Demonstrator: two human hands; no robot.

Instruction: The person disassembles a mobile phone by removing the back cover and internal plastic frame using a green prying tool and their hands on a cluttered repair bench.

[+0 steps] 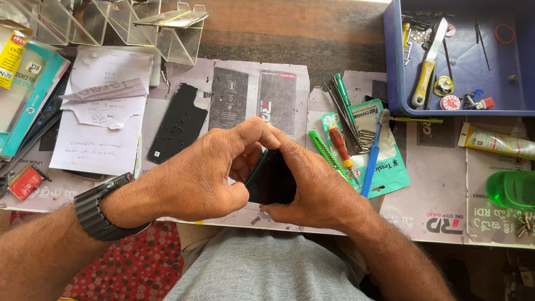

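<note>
A slim black rectangular phone (273,179) is held between both hands just above the worktop's (446,178) near edge, its long axis pointing away. The left hand (192,175) and right hand (312,187) are closed on its opposite edges, fingertips meeting at the far end.

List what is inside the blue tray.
The blue tray holds a yellow-handled knife, a red ring, thin metal picks and small round parts. Its right end is out of view.

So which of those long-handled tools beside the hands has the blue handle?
The toothbrush, lying on the teal packet right of the right hand. Its neighbours differ: a green cutter, a red-and-yellow screwdriver and a green screwdriver.
</note>
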